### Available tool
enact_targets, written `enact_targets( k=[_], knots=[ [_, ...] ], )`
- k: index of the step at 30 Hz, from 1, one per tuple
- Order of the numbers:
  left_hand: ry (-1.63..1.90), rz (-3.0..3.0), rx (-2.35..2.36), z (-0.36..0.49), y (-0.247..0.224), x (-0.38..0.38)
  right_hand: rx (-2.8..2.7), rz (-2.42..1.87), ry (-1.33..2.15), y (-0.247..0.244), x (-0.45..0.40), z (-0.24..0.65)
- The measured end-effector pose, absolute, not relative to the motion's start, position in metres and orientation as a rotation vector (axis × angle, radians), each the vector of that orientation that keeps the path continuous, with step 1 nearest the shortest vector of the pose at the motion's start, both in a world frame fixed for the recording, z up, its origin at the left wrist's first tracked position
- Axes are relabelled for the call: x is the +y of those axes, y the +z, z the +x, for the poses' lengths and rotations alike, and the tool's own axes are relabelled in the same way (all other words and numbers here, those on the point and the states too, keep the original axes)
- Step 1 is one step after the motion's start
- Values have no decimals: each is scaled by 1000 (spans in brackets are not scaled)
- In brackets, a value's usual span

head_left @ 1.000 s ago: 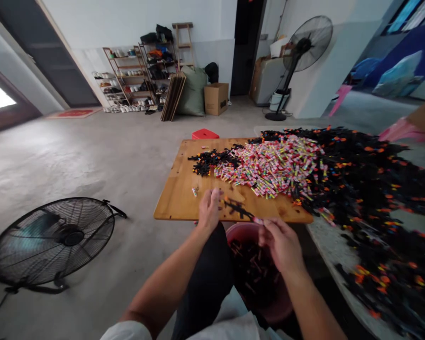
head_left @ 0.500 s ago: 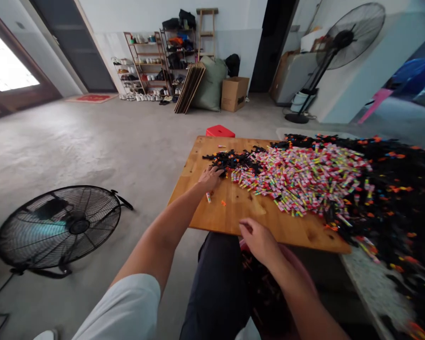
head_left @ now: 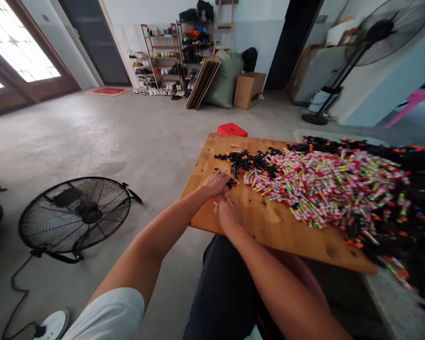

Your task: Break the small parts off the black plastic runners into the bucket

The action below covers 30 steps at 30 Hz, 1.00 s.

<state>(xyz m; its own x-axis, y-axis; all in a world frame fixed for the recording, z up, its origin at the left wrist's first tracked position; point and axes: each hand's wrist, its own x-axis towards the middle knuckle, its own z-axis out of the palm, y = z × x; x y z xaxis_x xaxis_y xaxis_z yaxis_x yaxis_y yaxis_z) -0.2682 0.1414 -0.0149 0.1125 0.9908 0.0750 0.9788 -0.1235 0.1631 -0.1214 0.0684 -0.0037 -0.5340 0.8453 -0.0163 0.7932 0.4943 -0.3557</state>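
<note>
Now we see the wooden tabletop (head_left: 269, 222) carrying a colourful pile (head_left: 326, 189) and black pieces (head_left: 250, 160) toward its far left corner. Our left hand (head_left: 216, 183) lies curled on the nearest black pieces; our right hand (head_left: 227, 215) rests just behind, near the front edge. We cannot tell what either pinches.

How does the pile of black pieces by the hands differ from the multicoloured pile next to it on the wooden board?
The black pile is small, thin and scattered; the multicoloured pile is far bigger and heaped. The black pile is dark with a few orange specks, while the multicoloured pile mixes pink, yellow, green and white pieces. The left hand touches the black pile's near edge; neither hand touches the multicoloured pile. Both lie loose on the wooden board and meet along one edge.
</note>
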Motion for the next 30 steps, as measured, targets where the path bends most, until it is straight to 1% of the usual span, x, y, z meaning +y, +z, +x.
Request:
enact_targets(
  k=[3,8,12,16,20,24,30],
  knots=[
    [264,2284,2057,-259,-16,138,-2476,-1394,549,-7,48,-84],
    [288,2297,2083,-240,-18,134,-2120,-1362,872,-9,1,4],
    [322,2289,2095,-232,-14,121,-1938,-1434,1045,-15,-39,66],
    [349,2263,2075,-231,-4,109,-1795,-1498,1144,-22,-67,103],
    [410,2134,2112,-226,9,105,-1621,-1478,1189,-25,-81,117],
    [621,1916,2198,-219,24,101,-1513,-1517,1207,-27,-87,125],
    [1137,1485,2182,-205,53,92,-1410,-1507,1256,-33,-93,138]
  ],
)
